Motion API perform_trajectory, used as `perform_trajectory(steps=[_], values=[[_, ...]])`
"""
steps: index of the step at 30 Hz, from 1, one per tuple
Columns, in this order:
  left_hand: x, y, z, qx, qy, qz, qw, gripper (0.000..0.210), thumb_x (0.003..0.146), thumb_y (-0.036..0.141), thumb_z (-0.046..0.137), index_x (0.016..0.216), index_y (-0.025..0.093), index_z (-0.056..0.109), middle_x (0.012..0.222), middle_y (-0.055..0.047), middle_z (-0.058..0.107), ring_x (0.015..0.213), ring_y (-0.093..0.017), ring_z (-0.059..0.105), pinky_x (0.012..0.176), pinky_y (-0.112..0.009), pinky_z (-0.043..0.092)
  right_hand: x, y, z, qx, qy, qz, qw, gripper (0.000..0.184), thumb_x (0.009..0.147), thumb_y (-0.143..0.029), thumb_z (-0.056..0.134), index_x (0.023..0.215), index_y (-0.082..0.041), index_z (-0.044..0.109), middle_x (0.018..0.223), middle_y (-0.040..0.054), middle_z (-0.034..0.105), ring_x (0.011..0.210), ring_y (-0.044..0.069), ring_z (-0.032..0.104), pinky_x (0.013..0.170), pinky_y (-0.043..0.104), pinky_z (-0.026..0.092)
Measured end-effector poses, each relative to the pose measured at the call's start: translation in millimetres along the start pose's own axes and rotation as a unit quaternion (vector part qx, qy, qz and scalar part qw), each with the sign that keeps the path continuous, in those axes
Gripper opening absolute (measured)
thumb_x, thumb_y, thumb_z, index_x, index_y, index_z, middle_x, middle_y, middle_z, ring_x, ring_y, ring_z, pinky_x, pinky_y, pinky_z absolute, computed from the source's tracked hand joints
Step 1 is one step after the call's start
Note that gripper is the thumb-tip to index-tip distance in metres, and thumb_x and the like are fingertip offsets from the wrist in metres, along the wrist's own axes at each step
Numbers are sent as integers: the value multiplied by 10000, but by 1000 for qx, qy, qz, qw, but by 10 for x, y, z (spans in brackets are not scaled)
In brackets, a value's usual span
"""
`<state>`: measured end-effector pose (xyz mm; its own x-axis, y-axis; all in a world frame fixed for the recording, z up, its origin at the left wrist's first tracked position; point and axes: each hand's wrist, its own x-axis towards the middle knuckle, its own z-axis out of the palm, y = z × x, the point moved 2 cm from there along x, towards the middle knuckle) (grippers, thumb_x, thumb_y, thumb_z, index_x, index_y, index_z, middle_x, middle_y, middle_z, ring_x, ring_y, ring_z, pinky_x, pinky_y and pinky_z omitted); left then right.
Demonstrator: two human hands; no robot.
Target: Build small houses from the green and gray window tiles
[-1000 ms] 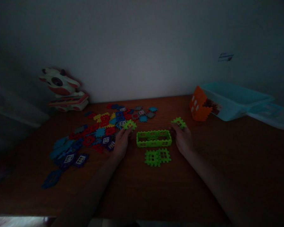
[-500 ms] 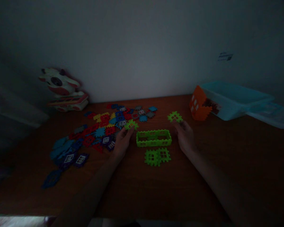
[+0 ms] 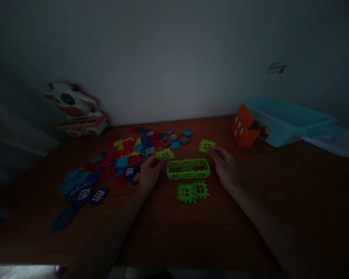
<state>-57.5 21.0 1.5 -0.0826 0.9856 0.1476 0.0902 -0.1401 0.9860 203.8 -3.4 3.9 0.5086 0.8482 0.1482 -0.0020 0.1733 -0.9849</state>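
Observation:
Between my hands a low rectangular frame of joined green window tiles stands on the wooden table. My left hand pinches one green window tile above the frame's left end. Beyond the frame's right end, my right hand grips another green window tile between thumb and fingers. Nearer to me, several loose green tiles lie partly overlapping on the table. The room is dim, and the fingers' undersides are hidden.
Many red, blue, yellow, grey and purple interlocking tiles spread over the table's left side. A toy cow with a keyboard stands at the back left. On the right are an orange tile structure and a light-blue plastic bin beside its lid.
My right hand and its green tile have moved left, toward the frame. The left hand's tile has shifted slightly right. The frame stays in place on the table.

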Motion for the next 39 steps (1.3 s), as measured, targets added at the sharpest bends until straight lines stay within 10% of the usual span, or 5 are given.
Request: perform_trajectory(steps=[21, 39], values=[[149, -21, 149, -4, -136, 5, 991, 310, 690, 483, 830, 674, 181, 765, 726, -11, 709, 690, -152, 610, 647, -244, 458, -65, 3, 59, 41, -73, 58, 995, 315, 676, -494, 830, 856, -252, 740, 932, 41, 780, 890, 247, 721, 766, 371, 564], [172, -10, 113, 65, -137, 15, 988, 338, 706, 515, 791, 656, 184, 741, 666, -1, 653, 646, -143, 554, 629, -257, 410, -55, 96, 77, 25, -119, 50, 991, 335, 672, -482, 841, 899, -252, 753, 893, 26, 771, 778, 205, 701, 708, 341, 535]])
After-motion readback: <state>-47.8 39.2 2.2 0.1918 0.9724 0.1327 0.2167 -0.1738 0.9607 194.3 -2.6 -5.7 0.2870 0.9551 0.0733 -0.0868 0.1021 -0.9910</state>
